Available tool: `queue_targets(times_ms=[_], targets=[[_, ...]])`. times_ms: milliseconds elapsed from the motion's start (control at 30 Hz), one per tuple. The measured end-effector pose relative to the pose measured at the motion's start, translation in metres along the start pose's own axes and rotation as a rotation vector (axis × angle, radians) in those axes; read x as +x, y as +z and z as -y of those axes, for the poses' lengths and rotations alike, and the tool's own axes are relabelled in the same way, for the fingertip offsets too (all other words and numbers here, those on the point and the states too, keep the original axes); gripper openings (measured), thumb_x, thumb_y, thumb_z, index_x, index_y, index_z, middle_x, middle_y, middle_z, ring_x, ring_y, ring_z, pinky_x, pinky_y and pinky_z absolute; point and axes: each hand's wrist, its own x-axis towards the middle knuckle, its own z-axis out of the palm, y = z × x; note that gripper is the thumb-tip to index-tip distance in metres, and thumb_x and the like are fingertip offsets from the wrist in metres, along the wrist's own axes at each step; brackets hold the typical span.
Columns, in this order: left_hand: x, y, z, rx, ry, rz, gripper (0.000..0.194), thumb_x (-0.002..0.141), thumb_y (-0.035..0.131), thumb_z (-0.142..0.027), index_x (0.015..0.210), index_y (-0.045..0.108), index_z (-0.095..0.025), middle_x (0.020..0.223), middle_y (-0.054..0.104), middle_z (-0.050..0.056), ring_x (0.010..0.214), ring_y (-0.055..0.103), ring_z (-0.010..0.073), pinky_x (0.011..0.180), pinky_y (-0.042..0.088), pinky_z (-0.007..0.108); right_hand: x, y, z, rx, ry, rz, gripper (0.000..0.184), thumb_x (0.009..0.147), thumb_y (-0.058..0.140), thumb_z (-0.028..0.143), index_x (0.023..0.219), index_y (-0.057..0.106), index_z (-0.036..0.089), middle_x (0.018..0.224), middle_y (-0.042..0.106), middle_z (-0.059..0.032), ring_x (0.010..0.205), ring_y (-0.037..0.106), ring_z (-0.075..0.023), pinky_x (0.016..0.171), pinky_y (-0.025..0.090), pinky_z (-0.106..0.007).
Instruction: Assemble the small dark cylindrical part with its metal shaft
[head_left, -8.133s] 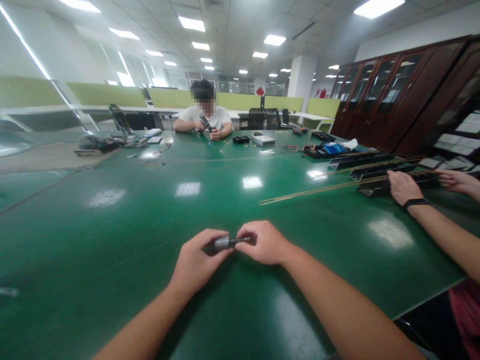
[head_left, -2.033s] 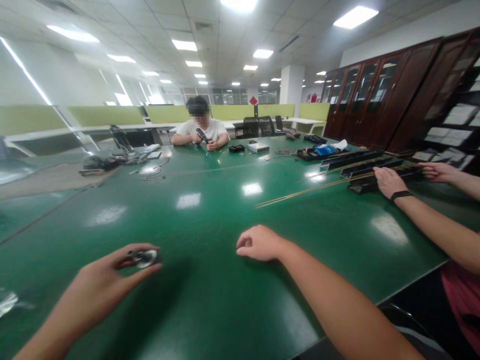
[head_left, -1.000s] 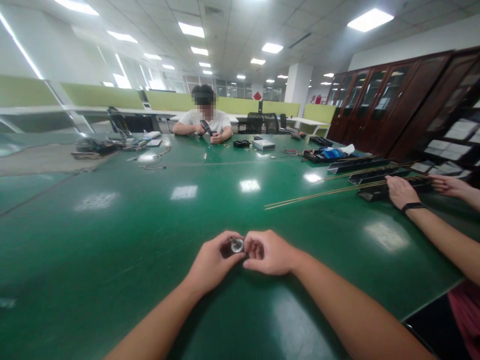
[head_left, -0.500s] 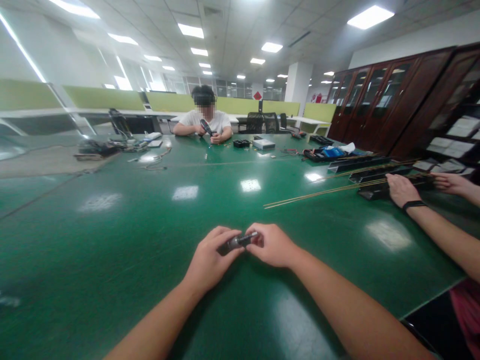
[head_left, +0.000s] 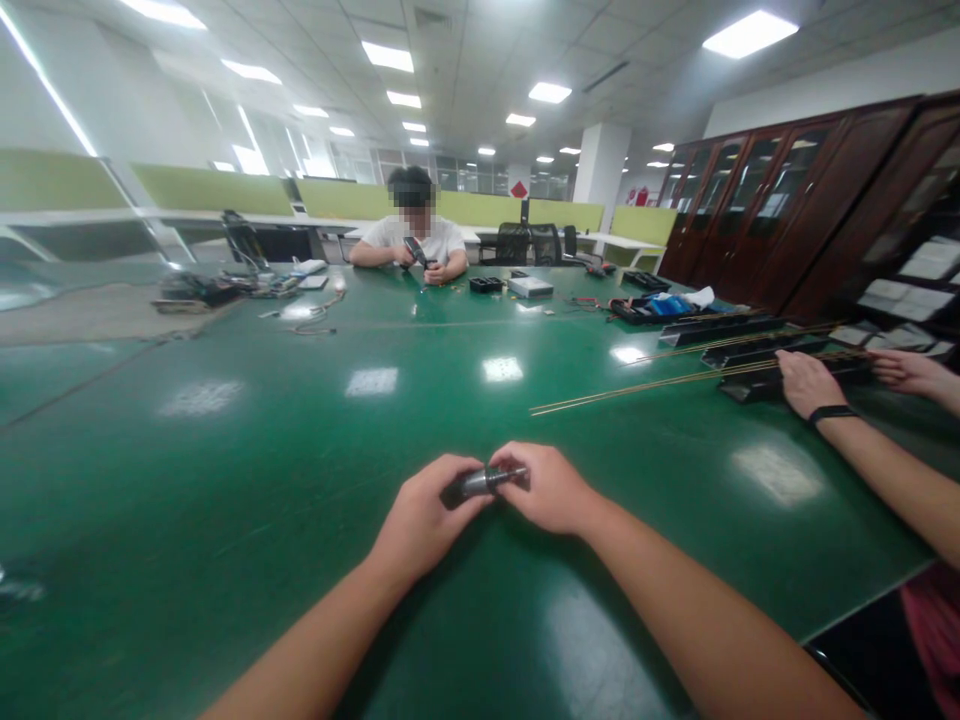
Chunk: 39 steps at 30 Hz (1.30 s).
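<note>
A dark cylindrical tool (head_left: 474,484) with a shiny grey middle and a thin metal end lies crosswise between my hands, just above the green table. My left hand (head_left: 424,510) is closed around its thicker end, thumb below and fingers on top. The thumb and fingers of my right hand (head_left: 547,487) pinch the narrower end, where a slim metal shaft shows between them. The tool's left end is hidden in my left palm, and its exact kind is unclear.
Across the green table (head_left: 300,430) sits a person (head_left: 412,240) holding a dark handheld tool. At right, a co-worker's hands (head_left: 810,385) touch long thin rods (head_left: 637,385) on black channel-shaped holders (head_left: 750,380). A parts tray (head_left: 667,305) and electronics (head_left: 202,290) lie farther back.
My right fingers have shifted slightly around the narrow end of the tool, and more of the slim shaft shows. My left grip stays about the same.
</note>
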Motion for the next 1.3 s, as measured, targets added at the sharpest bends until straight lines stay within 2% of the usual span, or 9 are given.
queue_targets(times_ms=[133,733,1300], targets=[[0.0009,-0.0003,-0.0009,0.003,0.013,0.008,0.022,0.083,0.073,-0.029,0.104,0.066,-0.027,0.099,0.067,-0.002,0.09,0.062,0.0156,0.082,0.049,0.027,0.0014,0.0004,-0.0012,0.006,-0.021,-0.021,0.023,0.081,0.061,0.012,0.102,0.066,0.022,0.096,0.071,-0.0021,0.083,0.065,-0.017,0.075,0.049,-0.027],[0.0004,-0.0041,-0.006,0.037,0.057,0.012,0.023,0.089,0.066,-0.034,0.111,0.066,-0.028,0.105,0.066,0.001,0.097,0.061,0.0167,0.087,0.049,0.029,0.0005,-0.0014,-0.0007,-0.022,-0.092,-0.035,0.012,0.079,0.066,0.017,0.09,0.07,0.019,0.084,0.069,-0.0015,0.075,0.061,-0.0148,0.068,0.045,-0.025],[0.0007,-0.0064,-0.0067,0.066,0.062,-0.001,0.027,0.09,0.062,-0.04,0.112,0.066,-0.024,0.105,0.066,0.005,0.097,0.062,0.0197,0.086,0.051,0.033,0.001,-0.0067,0.0026,-0.05,-0.038,-0.017,0.01,0.081,0.069,0.026,0.088,0.071,0.019,0.081,0.069,-0.0018,0.073,0.06,-0.0148,0.067,0.044,-0.025]])
